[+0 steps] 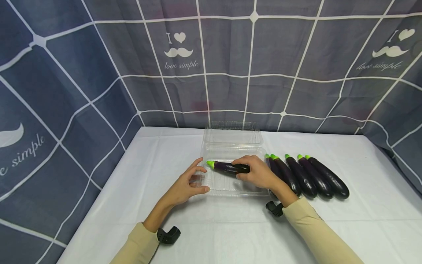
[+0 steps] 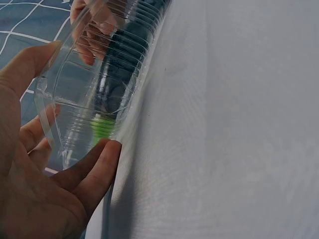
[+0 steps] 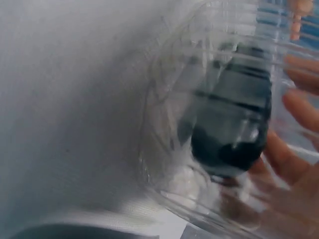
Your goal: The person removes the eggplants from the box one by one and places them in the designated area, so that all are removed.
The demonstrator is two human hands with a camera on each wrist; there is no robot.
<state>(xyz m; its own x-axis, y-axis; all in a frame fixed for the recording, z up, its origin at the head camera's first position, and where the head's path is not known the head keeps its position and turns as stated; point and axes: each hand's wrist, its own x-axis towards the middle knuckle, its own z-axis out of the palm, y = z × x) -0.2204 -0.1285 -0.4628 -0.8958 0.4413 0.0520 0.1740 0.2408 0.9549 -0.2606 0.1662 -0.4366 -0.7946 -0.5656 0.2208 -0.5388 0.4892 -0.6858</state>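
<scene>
A clear plastic clamshell container [image 1: 224, 185] lies with its lid [image 1: 232, 136] folded back. My right hand [image 1: 255, 171] grips a dark purple eggplant [image 1: 225, 167] by its thick end, inside the container's base, with the green stem end pointing left. Through the clear wall in the right wrist view, the rounded end of that eggplant [image 3: 227, 149] shows beside the fingers. At the container's left end, my left hand [image 1: 184, 185] holds the wall and rim between thumb and spread fingers. In the left wrist view, the fingertips [image 2: 107, 154] sit low against the container's end, near the green tip.
Several more eggplants [image 1: 303, 178] lie side by side to the right of the container, green ends toward the back. A white cloth [image 1: 230, 227] covers the table. Grey checked curtains [image 1: 227, 95] stand at its back and sides. Each wrist carries a black camera [image 1: 169, 234].
</scene>
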